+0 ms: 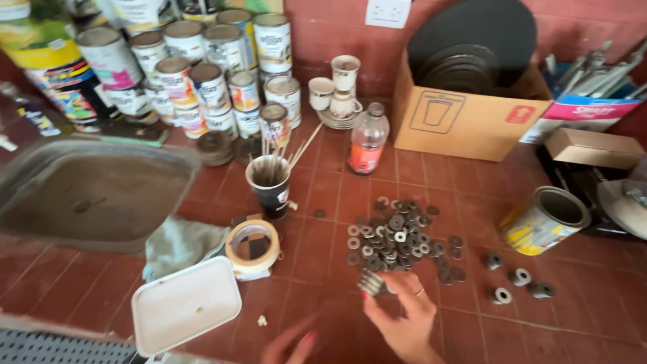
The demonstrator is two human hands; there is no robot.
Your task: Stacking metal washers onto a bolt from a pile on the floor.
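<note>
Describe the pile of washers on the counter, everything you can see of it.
The washers are flat metal rings with round holes, grey to rusty brown, a few paler. They lie loose in an overlapping heap on the red tile counter, with strays scattered toward its right side. A few small stacks stand apart to the right. The right hand rests at the heap's near edge and grips a short stack of them edge-on. The left hand, blurred, is near but apart.

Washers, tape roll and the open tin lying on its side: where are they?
Washers [394, 236]: head view, middle of the loose pile on the tiles.
Tape roll [252, 247]: head view, its upper edge, beside the white lid.
Open tin [539, 226]: head view, its yellow side wall.
</note>
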